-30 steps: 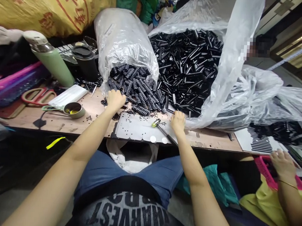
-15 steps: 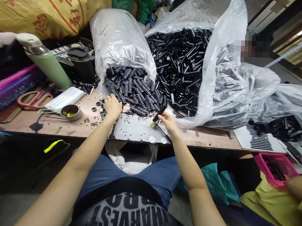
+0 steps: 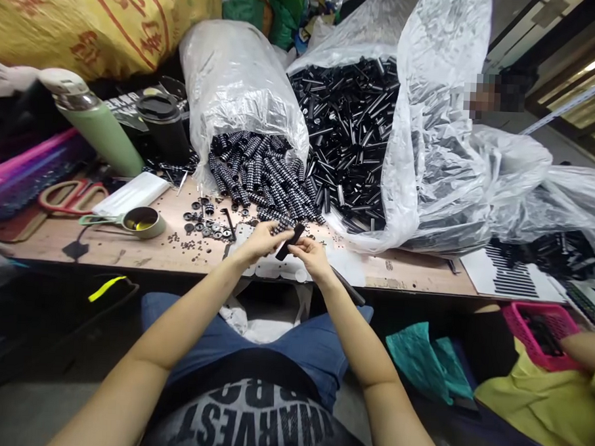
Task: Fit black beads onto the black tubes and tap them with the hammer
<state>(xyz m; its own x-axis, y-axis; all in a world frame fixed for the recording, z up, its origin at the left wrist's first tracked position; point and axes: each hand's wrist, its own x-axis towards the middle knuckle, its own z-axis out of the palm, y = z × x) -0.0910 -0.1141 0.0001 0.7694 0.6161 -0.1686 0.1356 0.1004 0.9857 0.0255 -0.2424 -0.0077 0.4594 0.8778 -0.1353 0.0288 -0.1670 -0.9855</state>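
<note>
Over the front of the bench, my right hand (image 3: 310, 254) pinches a flat black plastic piece (image 3: 291, 243), held at a slant. My left hand (image 3: 261, 242) is closed right beside it, fingertips close to the piece's left side. Whatever sits between the left fingers is too small to make out. Just behind both hands lies a heap of ribbed black cylinders (image 3: 260, 172), spilling from a clear plastic bag (image 3: 239, 76). Under my right wrist, a dark rod-like handle (image 3: 348, 288) sticks out past the bench edge. A white sheet (image 3: 266, 269) lies below the hands.
Small black discs (image 3: 213, 229) and crumbs lie left of my hands. Farther left are a metal cup (image 3: 144, 223), red scissors (image 3: 72, 197) and a green bottle (image 3: 99, 132). A big bag of black tubes (image 3: 351, 127) stands behind. At right, another person's arm (image 3: 585, 347) reaches toward a pink basket (image 3: 539, 325).
My left hand has moved right, from the small discs to the black piece. My right hand has shifted slightly left and down with the piece. The bag's edge at right has shifted left.
</note>
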